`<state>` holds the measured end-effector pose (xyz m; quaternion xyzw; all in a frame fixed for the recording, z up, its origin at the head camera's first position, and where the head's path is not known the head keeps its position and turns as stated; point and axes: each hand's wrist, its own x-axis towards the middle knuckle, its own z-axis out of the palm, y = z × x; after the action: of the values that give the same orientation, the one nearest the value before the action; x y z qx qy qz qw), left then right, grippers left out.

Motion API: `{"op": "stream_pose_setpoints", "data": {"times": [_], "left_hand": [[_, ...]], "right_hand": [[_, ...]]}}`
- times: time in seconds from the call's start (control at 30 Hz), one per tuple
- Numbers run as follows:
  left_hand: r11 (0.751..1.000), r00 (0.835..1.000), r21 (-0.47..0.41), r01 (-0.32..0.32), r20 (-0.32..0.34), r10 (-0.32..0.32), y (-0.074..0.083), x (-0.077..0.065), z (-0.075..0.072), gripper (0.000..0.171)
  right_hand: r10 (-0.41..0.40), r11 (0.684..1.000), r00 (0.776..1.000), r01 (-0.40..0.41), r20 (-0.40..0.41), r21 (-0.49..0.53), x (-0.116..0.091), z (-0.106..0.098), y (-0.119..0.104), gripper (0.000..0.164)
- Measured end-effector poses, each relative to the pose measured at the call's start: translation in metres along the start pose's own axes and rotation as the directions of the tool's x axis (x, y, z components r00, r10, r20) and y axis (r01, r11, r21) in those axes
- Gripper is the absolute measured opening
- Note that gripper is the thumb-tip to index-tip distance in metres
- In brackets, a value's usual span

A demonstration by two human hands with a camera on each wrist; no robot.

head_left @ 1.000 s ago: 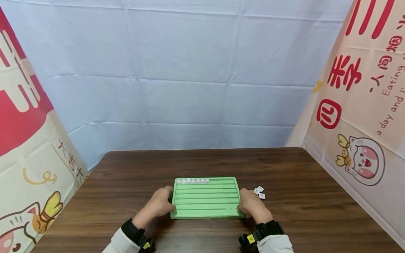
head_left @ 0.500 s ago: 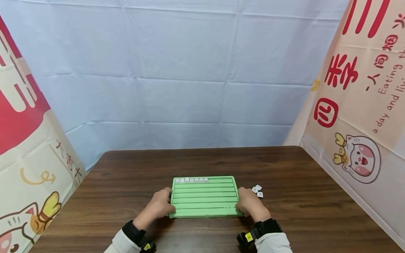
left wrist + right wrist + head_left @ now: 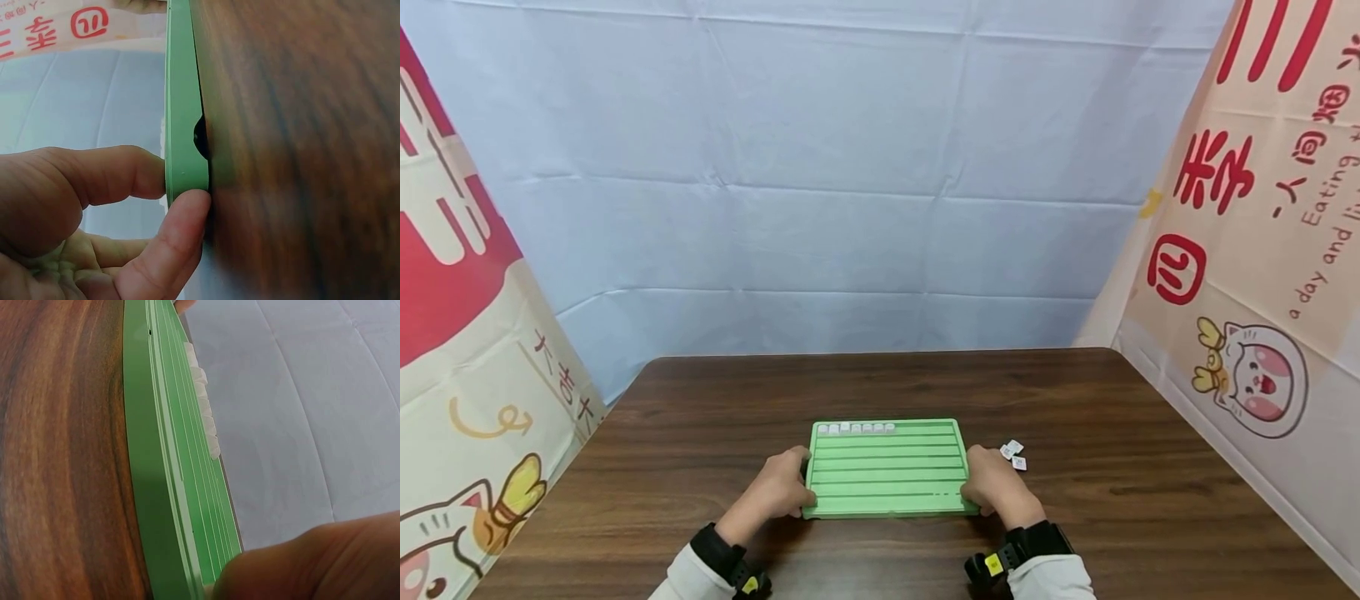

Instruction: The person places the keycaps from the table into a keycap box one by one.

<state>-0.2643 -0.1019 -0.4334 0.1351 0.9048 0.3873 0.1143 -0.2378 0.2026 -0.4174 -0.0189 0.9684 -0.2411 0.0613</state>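
Note:
A flat green board (image 3: 887,475) with raised horizontal ridges lies on the brown table, its long side toward the person. Several small white tiles (image 3: 856,428) stand in a row along its top left groove. My left hand (image 3: 781,483) grips the board's left end, thumb on the top near the front corner. In the left wrist view, the thumb and a fingertip (image 3: 190,215) pinch the green edge (image 3: 186,125). My right hand (image 3: 996,483) holds the right end the same way; its thumb (image 3: 262,572) overlaps the ridged face in the right wrist view.
Three loose white tiles (image 3: 1012,450) lie on the dark wood table (image 3: 700,417) just beyond the right hand. A pale blue cloth (image 3: 850,208) hangs behind the table, and printed cloths (image 3: 1247,275) hang on both sides.

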Motion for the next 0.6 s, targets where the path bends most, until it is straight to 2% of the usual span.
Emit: {"op": "stream_pose_setpoints", "data": {"times": [0.2,0.37,0.6], "left_hand": [[0.999,0.999,-0.021,0.036,0.006,-0.036,0.0013,0.0037,-0.0017,0.066],[0.996,0.997,-0.029,0.079,0.004,-0.079,0.0032,0.008,-0.0025,0.066],[0.996,0.997,-0.038,0.079,0.008,-0.079,0.0006,0.0086,-0.0023,0.065]], "right_hand": [[0.0,1.0,1.0,0.0,0.019,0.01,-0.0008,-0.0013,-0.0004,0.021],[-0.004,1.0,1.0,0.004,0.012,0.009,-0.001,-0.0007,-0.0002,0.026],[-0.006,1.0,1.0,0.006,0.01,0.007,-0.0004,0.0017,0.0001,0.027]]}}
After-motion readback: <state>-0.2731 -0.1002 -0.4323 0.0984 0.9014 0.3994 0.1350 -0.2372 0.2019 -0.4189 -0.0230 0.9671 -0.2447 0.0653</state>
